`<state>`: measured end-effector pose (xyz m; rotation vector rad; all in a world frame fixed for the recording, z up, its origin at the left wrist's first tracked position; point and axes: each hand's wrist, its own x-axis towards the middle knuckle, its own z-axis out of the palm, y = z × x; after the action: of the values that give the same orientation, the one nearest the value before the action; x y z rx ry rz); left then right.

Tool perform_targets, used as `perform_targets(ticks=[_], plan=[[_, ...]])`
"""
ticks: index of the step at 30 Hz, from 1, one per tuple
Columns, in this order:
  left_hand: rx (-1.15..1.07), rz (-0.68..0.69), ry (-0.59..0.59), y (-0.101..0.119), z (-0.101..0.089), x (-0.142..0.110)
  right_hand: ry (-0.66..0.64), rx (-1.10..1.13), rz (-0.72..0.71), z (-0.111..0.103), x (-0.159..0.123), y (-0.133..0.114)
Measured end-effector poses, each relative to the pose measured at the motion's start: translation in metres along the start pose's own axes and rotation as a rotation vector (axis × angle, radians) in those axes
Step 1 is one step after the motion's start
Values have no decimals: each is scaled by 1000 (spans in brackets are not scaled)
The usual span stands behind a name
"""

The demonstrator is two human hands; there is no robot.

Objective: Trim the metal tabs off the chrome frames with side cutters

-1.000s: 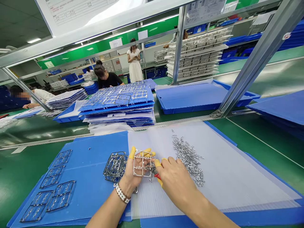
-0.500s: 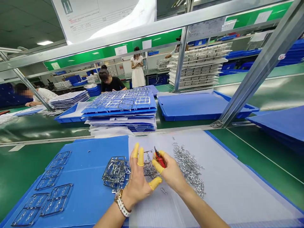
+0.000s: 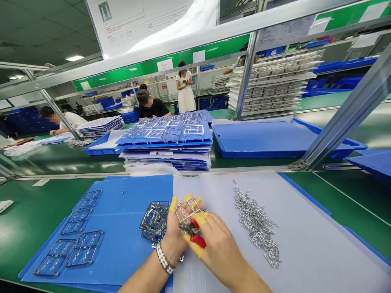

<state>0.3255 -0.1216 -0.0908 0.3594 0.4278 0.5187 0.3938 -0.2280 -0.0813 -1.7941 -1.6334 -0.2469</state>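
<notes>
The left hand (image 3: 173,232) holds a silvery frame (image 3: 188,208), the right hand (image 3: 222,244) grips red-handled pliers (image 3: 198,241); the sheet (image 3: 131,26) overhead is illegible.

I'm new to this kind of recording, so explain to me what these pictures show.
No machine here: these are a person's own hands, with yellow covers on some fingertips. Every picture comes from one camera on the person's head, looking forward and down. The left hand holds a silvery frame; the right hand holds red-handled nippers over it. On the green bench, a blue sheet bears four separate frames and a pile of more; a white sheet bears a heap of small shiny parts.
</notes>
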Motion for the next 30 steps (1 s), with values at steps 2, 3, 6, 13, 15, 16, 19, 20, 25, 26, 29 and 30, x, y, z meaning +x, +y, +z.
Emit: perform_targets(ticks=[2, 3, 6, 13, 15, 16, 19, 20, 25, 26, 29, 30], plan=[[29, 19, -13, 0, -1, 0, -119, -51, 110, -11, 4, 6], [50, 34, -15, 0, -3, -1, -194, -98, 168, -15, 6, 9], [129, 102, -16, -5, -7, -1, -368, -210, 256, -19, 12, 14], [278, 173, -11, -14, -10, -1, -461, -219, 297, -20, 23, 8], [300, 190, -25, -14, -10, -1, -475, -226, 306, -22, 26, 7], [309, 196, -29, -14, -10, -1, -481, -230, 305, -23, 27, 7], [327, 210, -23, -13, -9, 0, -487, -239, 296, -24, 27, 6], [332, 217, -21, -13, -9, 0, -485, -242, 293, -24, 27, 7], [375, 266, -23, -15, -13, 2, -471, -222, 284, -24, 25, 9], [386, 271, -21, -16, -14, 2, -478, -210, 286, -25, 25, 10], [417, 280, -23, -17, -15, 2, -494, -186, 293, -27, 25, 12], [428, 286, -26, -16, -15, 1, -492, -185, 294, -27, 25, 12]])
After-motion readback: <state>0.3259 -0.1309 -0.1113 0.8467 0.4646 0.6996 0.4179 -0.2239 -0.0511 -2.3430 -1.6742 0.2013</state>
